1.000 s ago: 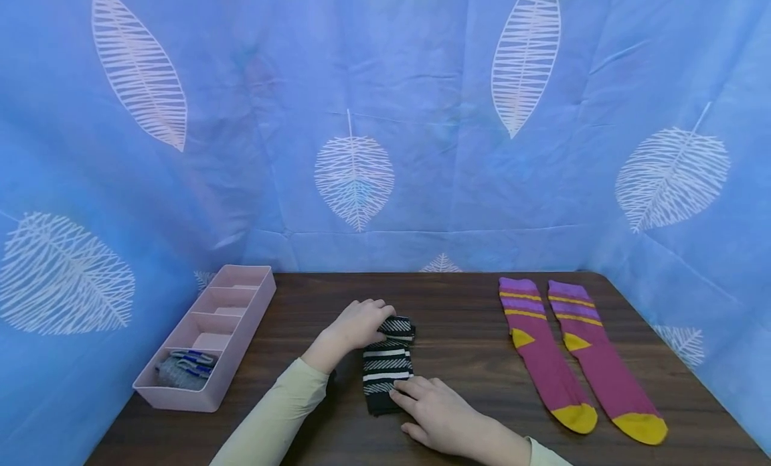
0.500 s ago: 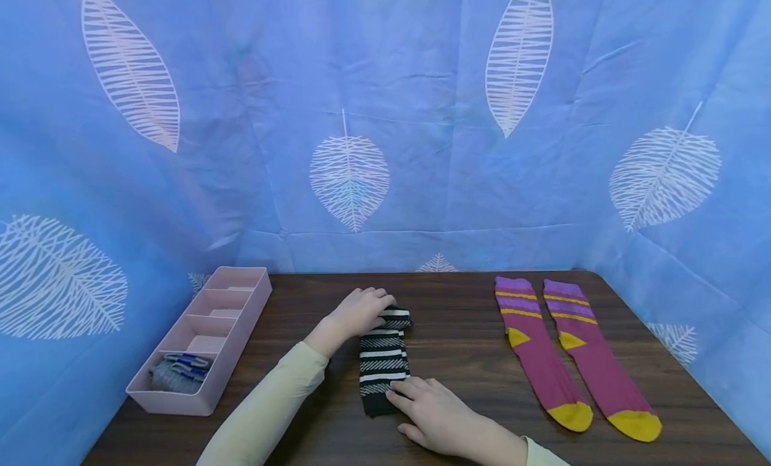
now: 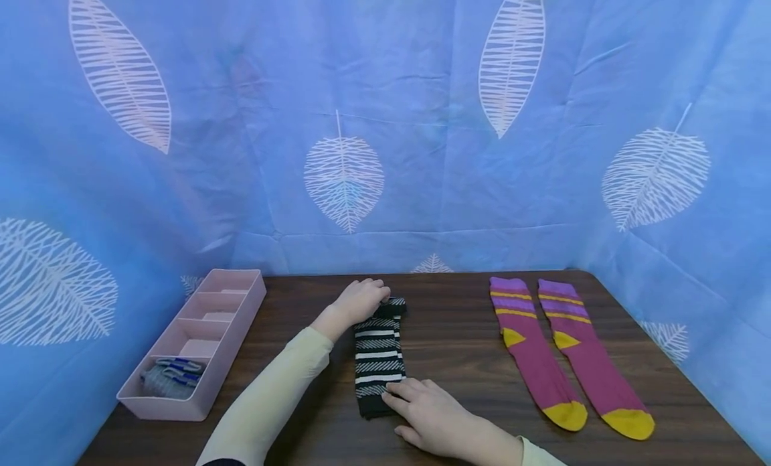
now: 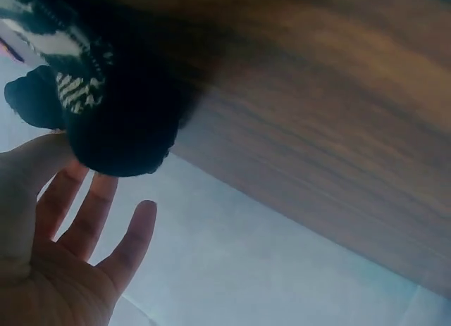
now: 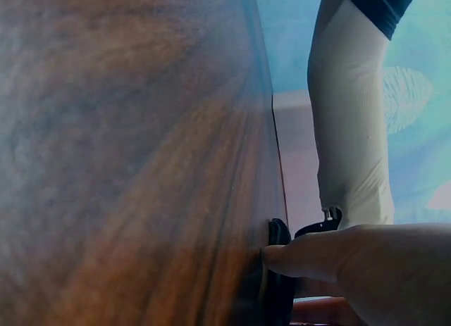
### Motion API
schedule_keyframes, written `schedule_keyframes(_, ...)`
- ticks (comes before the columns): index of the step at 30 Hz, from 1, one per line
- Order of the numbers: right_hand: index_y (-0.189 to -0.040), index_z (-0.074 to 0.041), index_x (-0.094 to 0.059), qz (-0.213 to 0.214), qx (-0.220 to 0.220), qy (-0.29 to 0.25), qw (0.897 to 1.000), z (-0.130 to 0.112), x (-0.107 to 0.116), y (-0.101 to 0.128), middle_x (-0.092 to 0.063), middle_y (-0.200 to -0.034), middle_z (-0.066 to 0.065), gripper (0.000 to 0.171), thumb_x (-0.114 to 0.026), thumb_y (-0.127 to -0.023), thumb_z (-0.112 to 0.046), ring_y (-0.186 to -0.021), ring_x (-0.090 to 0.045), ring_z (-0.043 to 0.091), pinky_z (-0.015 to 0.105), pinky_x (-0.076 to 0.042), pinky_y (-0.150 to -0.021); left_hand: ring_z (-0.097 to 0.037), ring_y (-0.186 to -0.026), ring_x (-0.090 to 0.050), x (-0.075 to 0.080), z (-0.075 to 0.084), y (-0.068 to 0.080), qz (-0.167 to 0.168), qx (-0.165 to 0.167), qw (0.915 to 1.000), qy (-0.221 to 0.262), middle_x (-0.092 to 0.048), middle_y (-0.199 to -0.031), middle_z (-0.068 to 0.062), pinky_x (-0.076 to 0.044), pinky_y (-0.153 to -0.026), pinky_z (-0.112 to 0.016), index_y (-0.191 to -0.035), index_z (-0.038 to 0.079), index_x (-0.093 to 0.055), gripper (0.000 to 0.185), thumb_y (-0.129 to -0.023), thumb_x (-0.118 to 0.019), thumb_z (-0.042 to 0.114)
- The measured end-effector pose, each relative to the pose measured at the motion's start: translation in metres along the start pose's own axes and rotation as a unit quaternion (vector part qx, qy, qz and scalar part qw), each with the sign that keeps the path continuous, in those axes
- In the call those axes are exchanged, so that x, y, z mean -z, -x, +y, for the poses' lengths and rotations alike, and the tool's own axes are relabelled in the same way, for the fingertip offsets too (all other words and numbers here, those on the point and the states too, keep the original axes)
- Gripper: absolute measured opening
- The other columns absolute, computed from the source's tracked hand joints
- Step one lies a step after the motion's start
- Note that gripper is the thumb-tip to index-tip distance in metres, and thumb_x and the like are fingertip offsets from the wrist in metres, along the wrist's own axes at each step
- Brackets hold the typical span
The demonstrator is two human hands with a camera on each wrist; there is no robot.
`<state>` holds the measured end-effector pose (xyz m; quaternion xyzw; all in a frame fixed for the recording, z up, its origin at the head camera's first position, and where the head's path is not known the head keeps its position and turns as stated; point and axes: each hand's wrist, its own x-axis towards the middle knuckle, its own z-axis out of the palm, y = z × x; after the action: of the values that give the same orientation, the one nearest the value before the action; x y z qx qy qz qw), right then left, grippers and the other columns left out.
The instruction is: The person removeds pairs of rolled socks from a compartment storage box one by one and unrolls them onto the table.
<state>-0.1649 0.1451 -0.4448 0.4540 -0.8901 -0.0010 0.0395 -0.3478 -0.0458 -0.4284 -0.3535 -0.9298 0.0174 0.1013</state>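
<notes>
One pair of black-and-white striped knit socks (image 3: 378, 360) runs lengthwise away: left hand (image 3: 360, 300) pinches the far end, right hand (image 3: 432, 416) rests loose fingers nearest.

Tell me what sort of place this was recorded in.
Likely a makeshift recording booth: blue leaf-print cloth hangs on three sides of a dark wood-grain table, where maroon socks lie flat.

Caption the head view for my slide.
Left grip at far end, right grip at near end of striped knitwear, maroon socks at right.
</notes>
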Motion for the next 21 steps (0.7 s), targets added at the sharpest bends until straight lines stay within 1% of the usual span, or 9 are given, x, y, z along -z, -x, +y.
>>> schedule_keyframes(2, -0.135, -0.016, -0.059, -0.002, 0.0, -0.003, 1.0, 0.0, 0.0, 0.0, -0.057, -0.138, 0.001, 0.047, -0.063, -0.093, -0.039, -0.122, -0.056, 0.017, 0.037, -0.052, -0.091, -0.016, -0.09, -0.065, -0.001, -0.001, -0.004, -0.012, 0.003, 0.9998, 0.014, -0.068, -0.102, 0.0, -0.053, -0.071, -0.03, -0.103, 0.017, -0.069, 0.014, -0.096, -0.059, 0.01)
schedule_keyframes(4, -0.135, -0.016, -0.058, -0.003, -0.001, -0.005, 1.0, 0.0, 0.001, 0.0, -0.057, -0.138, 0.001, 0.047, -0.063, -0.093, -0.039, -0.122, -0.056, 0.017, 0.037, -0.052, -0.091, -0.017, -0.088, -0.065, -0.002, -0.003, -0.008, -0.031, 0.008, 0.999, 0.031, -0.069, -0.103, -0.001, -0.054, -0.072, -0.031, -0.106, 0.016, -0.069, 0.017, -0.097, -0.057, 0.01)
schedule_keyframes(7, -0.135, -0.016, -0.058, 0.0, 0.0, -0.003, 1.0, -0.001, 0.001, 0.0, -0.057, -0.138, 0.001, 0.047, -0.063, -0.093, -0.039, -0.122, -0.056, 0.017, 0.037, -0.052, -0.091, -0.015, -0.084, -0.063, -0.001, -0.005, -0.012, -0.074, 0.021, 0.9954, 0.056, -0.067, -0.106, -0.002, -0.053, -0.075, -0.032, -0.112, 0.015, -0.067, 0.019, -0.095, -0.058, 0.018)
schedule_keyframes(9, -0.135, -0.016, -0.059, 0.0, 0.0, 0.0, 1.0, -0.001, 0.001, 0.0, -0.057, -0.138, 0.001, 0.047, -0.062, -0.093, -0.039, -0.122, -0.056, 0.017, 0.037, -0.052, -0.092, -0.014, -0.087, -0.062, 0.001, -0.007, -0.013, -0.104, 0.025, 0.9922, 0.065, -0.066, -0.11, -0.001, -0.053, -0.079, -0.034, -0.115, 0.015, -0.065, 0.025, -0.093, -0.062, 0.025)
schedule_keyframes(11, -0.134, -0.016, -0.059, 0.001, 0.0, 0.001, 1.0, -0.001, 0.001, 0.0, -0.057, -0.137, 0.002, 0.047, -0.063, -0.093, -0.039, -0.122, -0.056, 0.017, 0.036, -0.052, -0.091, -0.014, -0.092, -0.063, 0.003, -0.007, -0.014, -0.122, 0.026, 0.9903, 0.063, -0.064, -0.114, -0.001, -0.053, -0.083, -0.035, -0.118, 0.016, -0.063, 0.031, -0.09, -0.067, 0.03)
schedule_keyframes(14, -0.134, -0.016, -0.059, -0.001, -0.002, -0.003, 1.0, -0.001, 0.001, 0.0, -0.058, -0.137, 0.002, 0.047, -0.063, -0.093, -0.039, -0.121, -0.056, 0.017, 0.037, -0.052, -0.092, -0.015, -0.099, -0.063, 0.005, -0.007, -0.015, -0.134, 0.019, 0.9893, 0.054, -0.063, -0.116, 0.0, -0.054, -0.085, -0.035, -0.117, 0.016, -0.062, 0.035, -0.087, -0.072, 0.031)
schedule_keyframes(16, -0.134, -0.016, -0.059, -0.004, -0.002, -0.008, 1.0, -0.001, 0.001, 0.0, -0.058, -0.137, 0.002, 0.047, -0.062, -0.093, -0.039, -0.122, -0.056, 0.017, 0.037, -0.052, -0.091, -0.015, -0.1, -0.063, 0.007, -0.007, -0.018, -0.135, 0.014, 0.9897, 0.046, -0.064, -0.114, 0.0, -0.054, -0.084, -0.035, -0.114, 0.017, -0.062, 0.033, -0.086, -0.074, 0.029)
schedule_keyframes(18, -0.135, -0.016, -0.058, -0.007, -0.002, -0.012, 1.0, -0.001, 0.001, 0.0, -0.057, -0.138, 0.002, 0.047, -0.062, -0.094, -0.039, -0.122, -0.056, 0.017, 0.037, -0.052, -0.092, -0.015, -0.1, -0.064, 0.007, -0.008, -0.021, -0.137, 0.01, 0.9897, 0.041, -0.065, -0.113, 0.001, -0.054, -0.083, -0.036, -0.113, 0.017, -0.062, 0.03, -0.087, -0.074, 0.028)
schedule_keyframes(21, -0.135, -0.016, -0.058, -0.008, -0.003, -0.013, 1.0, -0.001, 0.002, 0.0, -0.057, -0.138, 0.002, 0.047, -0.062, -0.094, -0.038, -0.122, -0.056, 0.017, 0.037, -0.052, -0.091, -0.017, -0.104, -0.064, 0.008, -0.01, -0.026, -0.136, 0.006, 0.9902, 0.03, -0.066, -0.114, 0.0, -0.053, -0.086, -0.04, -0.116, 0.017, -0.063, 0.029, -0.089, -0.071, 0.025)
